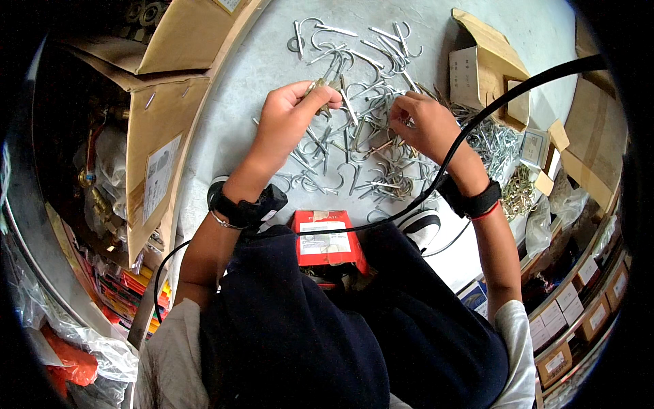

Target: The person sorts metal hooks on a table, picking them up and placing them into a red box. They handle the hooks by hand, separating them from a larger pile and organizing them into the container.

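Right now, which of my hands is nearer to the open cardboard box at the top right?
Your right hand. It's left of and slightly below the open cardboard box in view; your left hand is much farther left, with metal hooks between.

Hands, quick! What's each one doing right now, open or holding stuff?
Left hand: closed, holding metal pieces.
Right hand: curled; can't tell whether it holds anything.
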`<state>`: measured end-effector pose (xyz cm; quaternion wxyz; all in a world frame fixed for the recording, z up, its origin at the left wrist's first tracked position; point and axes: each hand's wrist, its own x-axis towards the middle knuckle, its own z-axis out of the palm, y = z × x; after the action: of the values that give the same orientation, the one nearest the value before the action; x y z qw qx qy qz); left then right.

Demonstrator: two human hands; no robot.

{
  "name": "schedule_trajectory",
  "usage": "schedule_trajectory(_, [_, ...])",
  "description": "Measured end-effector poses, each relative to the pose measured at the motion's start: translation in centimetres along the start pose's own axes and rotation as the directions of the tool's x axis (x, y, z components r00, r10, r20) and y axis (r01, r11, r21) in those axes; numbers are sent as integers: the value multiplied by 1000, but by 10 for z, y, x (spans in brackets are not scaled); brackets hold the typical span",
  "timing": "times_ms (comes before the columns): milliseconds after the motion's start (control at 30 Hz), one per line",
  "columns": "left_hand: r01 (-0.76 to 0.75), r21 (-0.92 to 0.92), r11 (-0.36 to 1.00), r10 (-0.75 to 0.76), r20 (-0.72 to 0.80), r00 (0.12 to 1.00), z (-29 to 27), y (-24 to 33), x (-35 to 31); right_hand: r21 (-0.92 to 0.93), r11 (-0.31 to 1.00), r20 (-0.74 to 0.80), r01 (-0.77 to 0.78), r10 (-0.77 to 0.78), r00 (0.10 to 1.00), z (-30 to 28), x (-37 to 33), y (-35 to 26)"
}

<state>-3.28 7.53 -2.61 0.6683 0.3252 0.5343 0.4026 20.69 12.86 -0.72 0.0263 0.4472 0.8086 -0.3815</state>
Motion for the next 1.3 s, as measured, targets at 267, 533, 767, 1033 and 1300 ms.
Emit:
schedule_trajectory(267, [6,-38,999,-6,5,1000,0,-3,-1,-351,919,14,177,-184,983,52,-17,-29])
schedule_trajectory(533, [26,-41,999,-26,3,1000,2,-4,-1,-372,922,-134,104,-164,977,91,-34,-29])
schedule_trajectory(767, [36,89,995,-44,94,995,4,-7,-2,-159,978,-296,132,-175,939,57,-36,-30])
schedule_trajectory(1033, [5,107,994,-30,238,971,22,-18,-6,-212,923,-375,320,-380,846,11,-13,-38])
schedule_trajectory(1300, [74,147,986,-116,305,945,17,-8,-10,60,992,-597,112,-54,800,-11,-11,-12])
